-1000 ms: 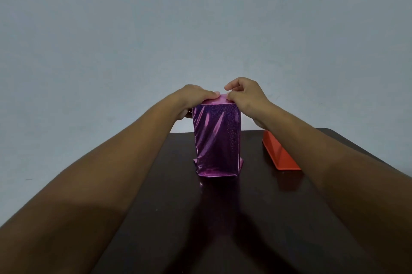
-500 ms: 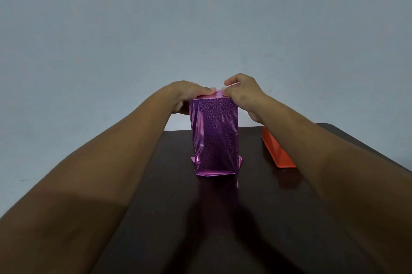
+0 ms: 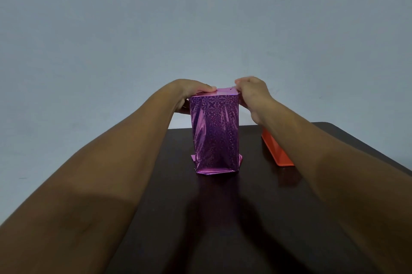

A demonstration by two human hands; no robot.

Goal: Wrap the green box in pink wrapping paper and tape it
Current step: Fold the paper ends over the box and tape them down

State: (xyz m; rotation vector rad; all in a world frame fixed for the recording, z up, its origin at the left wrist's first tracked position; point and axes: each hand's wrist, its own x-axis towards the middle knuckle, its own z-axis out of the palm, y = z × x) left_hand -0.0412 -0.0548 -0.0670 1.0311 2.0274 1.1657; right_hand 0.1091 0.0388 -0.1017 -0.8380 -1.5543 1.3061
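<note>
Box [image 3: 215,131] in shiny pink paper stands upright on the dark worktop [image 3: 234,218], near its far edge, with both my forearms reaching out to its top. None of the green shows; the paper covers every face I can see, and small flaps of it stick out at the foot on both sides. My left hand [image 3: 192,92] lies over the box's top left corner, fingers laid fairly straight along the top edge and pressing the paper down, the thumb dropping behind the left side. My right hand [image 3: 252,94] is at the box's top right corner, its grip narrow: the fingertips are curled together and seem to pinch the paper's edge there, though motion blur hides just how. An orange tray [image 3: 277,151] lies on the worktop to the right of the box, partly under my right forearm and apart from the box. A plain pale wall [image 3: 200,28] rises behind the box.
</note>
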